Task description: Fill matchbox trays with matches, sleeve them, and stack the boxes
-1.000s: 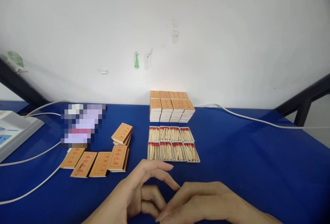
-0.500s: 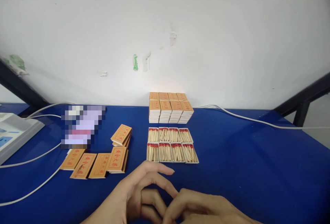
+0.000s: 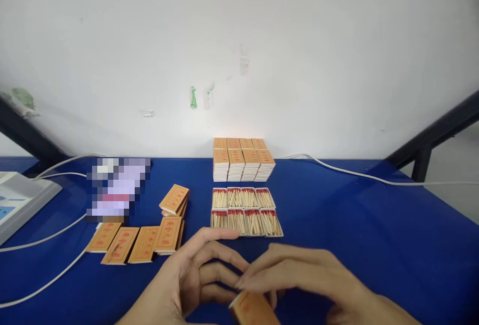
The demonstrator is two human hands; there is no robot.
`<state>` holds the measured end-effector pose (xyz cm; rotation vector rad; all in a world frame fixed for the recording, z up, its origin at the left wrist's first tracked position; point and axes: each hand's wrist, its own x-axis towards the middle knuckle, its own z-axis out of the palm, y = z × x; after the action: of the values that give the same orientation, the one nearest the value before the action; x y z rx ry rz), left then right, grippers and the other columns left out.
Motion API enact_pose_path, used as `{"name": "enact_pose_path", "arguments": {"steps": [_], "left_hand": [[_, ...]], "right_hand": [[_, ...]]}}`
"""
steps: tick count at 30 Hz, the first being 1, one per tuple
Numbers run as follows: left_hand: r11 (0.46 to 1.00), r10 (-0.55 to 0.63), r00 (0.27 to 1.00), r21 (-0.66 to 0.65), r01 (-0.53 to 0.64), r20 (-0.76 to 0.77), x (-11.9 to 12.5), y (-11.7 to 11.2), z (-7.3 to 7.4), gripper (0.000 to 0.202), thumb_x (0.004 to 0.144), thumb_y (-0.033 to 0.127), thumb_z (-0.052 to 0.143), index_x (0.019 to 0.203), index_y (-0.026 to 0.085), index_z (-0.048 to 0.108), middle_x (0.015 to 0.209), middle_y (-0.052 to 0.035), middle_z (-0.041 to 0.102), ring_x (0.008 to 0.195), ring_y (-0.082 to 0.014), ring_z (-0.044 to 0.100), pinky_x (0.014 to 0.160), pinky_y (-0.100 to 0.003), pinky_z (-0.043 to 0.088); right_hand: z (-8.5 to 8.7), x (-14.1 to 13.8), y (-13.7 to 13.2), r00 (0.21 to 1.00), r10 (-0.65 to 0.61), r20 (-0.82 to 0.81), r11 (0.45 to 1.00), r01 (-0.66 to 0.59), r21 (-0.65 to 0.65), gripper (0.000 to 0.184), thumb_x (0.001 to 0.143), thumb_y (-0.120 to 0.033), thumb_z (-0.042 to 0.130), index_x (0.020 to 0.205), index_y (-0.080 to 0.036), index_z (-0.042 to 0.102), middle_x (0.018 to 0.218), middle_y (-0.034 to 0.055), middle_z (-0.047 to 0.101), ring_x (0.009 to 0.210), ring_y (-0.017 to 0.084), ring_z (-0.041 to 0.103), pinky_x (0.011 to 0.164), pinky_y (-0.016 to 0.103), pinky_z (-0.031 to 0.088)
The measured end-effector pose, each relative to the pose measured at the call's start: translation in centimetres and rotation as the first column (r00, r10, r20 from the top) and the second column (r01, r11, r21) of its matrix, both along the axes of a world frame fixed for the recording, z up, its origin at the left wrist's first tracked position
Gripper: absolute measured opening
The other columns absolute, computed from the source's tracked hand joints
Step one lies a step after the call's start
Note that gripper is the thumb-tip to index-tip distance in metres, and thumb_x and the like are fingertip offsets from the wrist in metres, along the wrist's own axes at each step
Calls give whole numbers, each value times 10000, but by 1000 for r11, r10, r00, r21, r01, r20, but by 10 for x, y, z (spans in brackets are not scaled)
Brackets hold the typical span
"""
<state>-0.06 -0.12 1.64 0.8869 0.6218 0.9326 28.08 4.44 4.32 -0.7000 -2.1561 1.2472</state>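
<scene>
At the bottom edge of the view my right hand (image 3: 307,272) holds an orange matchbox (image 3: 255,310) with red lettering, tilted and partly cut off by the frame. My left hand (image 3: 190,277) is beside it, fingers curved and apart, its fingertips close to the right hand's fingers. I see nothing held in it. Just beyond the hands, two rows of open matchbox trays (image 3: 255,222) filled with red-tipped matches sit on the blue table. Behind them stands a neat block of stacked closed matchboxes (image 3: 243,159).
To the left lie several loose matchboxes (image 3: 144,245), some piled up. A pixelated flat object (image 3: 121,182) and a white device (image 3: 26,202) are farther left. White cables (image 3: 56,277) cross the blue table (image 3: 333,215). A white wall (image 3: 318,65) rises behind.
My right hand has lifted and shifted right, and an orange matchbox now shows beneath its fingers. My left hand keeps nearly the same curved pose. The view has tilted slightly.
</scene>
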Motion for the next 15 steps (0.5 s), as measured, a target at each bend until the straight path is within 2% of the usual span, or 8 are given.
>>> {"name": "enact_pose_path", "arguments": {"steps": [1,2,3,4,6,8,11,15], "left_hand": [[1000,13,1000,27,-12,-24,0,0,0,774,819,391,1071,1497,410,699,1331,-23,784,1176,-198,797,1044,-321,620],[998,23,998,59,-20,-50,-1,-1,0,760,841,372,1058,1503,426,686,1352,-23,779,1212,-216,793,1075,-348,617],[996,31,997,90,-24,-77,-2,0,-1,740,868,356,1039,1506,436,674,1367,-25,773,1244,-234,788,1097,-376,615],[993,40,994,115,-28,-106,-3,0,-1,709,898,350,1013,1508,442,662,1377,-28,769,1272,-251,782,1114,-399,612],[988,63,984,150,-38,-164,-6,2,0,645,950,366,964,1505,442,646,1380,-36,766,1301,-276,772,1127,-428,608],[983,100,973,170,-65,-208,-9,4,3,588,980,394,930,1493,420,643,1369,-46,769,1310,-291,765,1138,-447,603],[976,135,963,197,-89,-233,-10,5,9,543,997,408,909,1470,386,644,1351,-59,774,1284,-294,772,1120,-444,613],[971,144,964,217,-95,-224,-7,3,12,514,1000,393,905,1446,376,651,1320,-52,779,1196,-279,805,1056,-428,637]], "right_hand": [[5,7,8,999,-42,5,998,42,45,577,823,-494,1030,1368,-461,843,1247,52,877,1133,312,841,943,377,712],[9,14,19,993,-122,4,989,121,81,633,740,-542,1069,1328,-444,859,1200,43,882,1091,308,842,947,399,712],[14,23,33,976,-216,-5,971,216,102,637,726,-552,1074,1314,-426,862,1188,41,879,1046,299,838,923,410,713],[17,31,48,942,-334,-20,932,333,140,547,786,-554,1040,1284,-411,867,1227,43,872,1073,299,825,945,428,703],[20,46,84,820,-567,-71,784,565,258,488,840,-603,981,1261,-383,867,1230,49,870,1065,308,804,982,484,677],[15,54,121,765,-642,-49,721,624,302,500,871,-635,930,1267,-338,863,1236,84,865,1007,324,785,985,553,653],[-1,54,163,773,-633,36,740,591,321,522,842,-631,925,1221,-275,876,1086,107,876,917,342,785,929,584,650],[-18,40,189,811,-581,74,781,529,333,430,881,-555,892,1208,-278,866,1118,105,869,959,340,799,940,567,658]]}}
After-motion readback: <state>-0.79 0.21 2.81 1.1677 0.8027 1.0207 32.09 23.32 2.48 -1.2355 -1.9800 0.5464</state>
